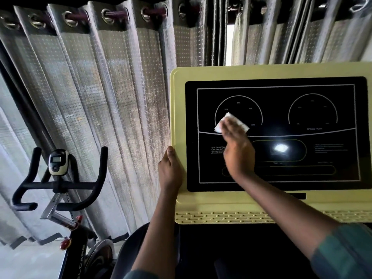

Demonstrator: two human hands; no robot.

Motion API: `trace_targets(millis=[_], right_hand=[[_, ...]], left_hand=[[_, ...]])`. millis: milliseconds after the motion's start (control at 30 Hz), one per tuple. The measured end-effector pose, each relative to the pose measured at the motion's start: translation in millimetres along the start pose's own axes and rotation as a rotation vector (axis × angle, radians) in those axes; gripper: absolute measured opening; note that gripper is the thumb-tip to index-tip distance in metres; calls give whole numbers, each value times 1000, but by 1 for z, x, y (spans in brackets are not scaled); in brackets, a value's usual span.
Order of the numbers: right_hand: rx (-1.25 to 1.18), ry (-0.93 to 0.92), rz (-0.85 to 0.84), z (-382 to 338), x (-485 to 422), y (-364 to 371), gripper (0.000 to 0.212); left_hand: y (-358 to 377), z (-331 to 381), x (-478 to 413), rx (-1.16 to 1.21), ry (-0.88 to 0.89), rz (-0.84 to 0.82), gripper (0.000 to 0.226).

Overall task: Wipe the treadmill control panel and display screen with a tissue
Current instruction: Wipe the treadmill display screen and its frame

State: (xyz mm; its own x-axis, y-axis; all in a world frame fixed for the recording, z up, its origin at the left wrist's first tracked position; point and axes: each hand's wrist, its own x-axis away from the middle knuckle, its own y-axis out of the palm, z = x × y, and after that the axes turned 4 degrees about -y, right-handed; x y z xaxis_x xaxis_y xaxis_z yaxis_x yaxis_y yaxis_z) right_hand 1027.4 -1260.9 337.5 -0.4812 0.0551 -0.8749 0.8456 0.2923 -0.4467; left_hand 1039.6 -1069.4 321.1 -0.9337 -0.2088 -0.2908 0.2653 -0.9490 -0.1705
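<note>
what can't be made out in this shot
Head view only:
- Small white print on the black display screen: too small, partly behind the right hand.
- Screen centre: washed out by a glare spot.
- White tissue: motion-blurred, mostly under the right hand's fingers.
- Fingers of the left hand: hidden behind the pale yellow treadmill control panel.
- Panel's right side: cut off by the frame edge.

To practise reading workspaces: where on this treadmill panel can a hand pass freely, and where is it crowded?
Free: the display screen around the right dial, and the frame above. Crowded: the left, where the right hand presses the tissue on the left dial and the left hand grips the frame.
</note>
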Motion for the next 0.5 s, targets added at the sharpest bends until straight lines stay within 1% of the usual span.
trace_targets(millis=[67,133,200,267,333,367,433,500], right_hand=[[20,86,56,0,-6,3,64],[24,117,81,-15,8,9,66],[-10,41,41,-30,37,15,64],[-45,-99,-61,-37,65,15,59],[-50,-200,-123,-29,70,8,59],[-45,-213,-135,-23,64,4,62],[-22,-176,-120,-9,44,-5,66],[-3,-83,-58,9,18,-12,65]], left_hand=[[0,1,0,-3,-4,-3,66],[1,0,0,-6,0,-5,69],[1,0,0,-5,-6,1,71],[1,-1,-1,-3,-12,9,74],[2,0,-1,3,-21,19,70],[2,0,-1,5,-26,15,68],[2,-1,-2,4,-31,7,66],[2,-2,-2,3,-32,6,64]])
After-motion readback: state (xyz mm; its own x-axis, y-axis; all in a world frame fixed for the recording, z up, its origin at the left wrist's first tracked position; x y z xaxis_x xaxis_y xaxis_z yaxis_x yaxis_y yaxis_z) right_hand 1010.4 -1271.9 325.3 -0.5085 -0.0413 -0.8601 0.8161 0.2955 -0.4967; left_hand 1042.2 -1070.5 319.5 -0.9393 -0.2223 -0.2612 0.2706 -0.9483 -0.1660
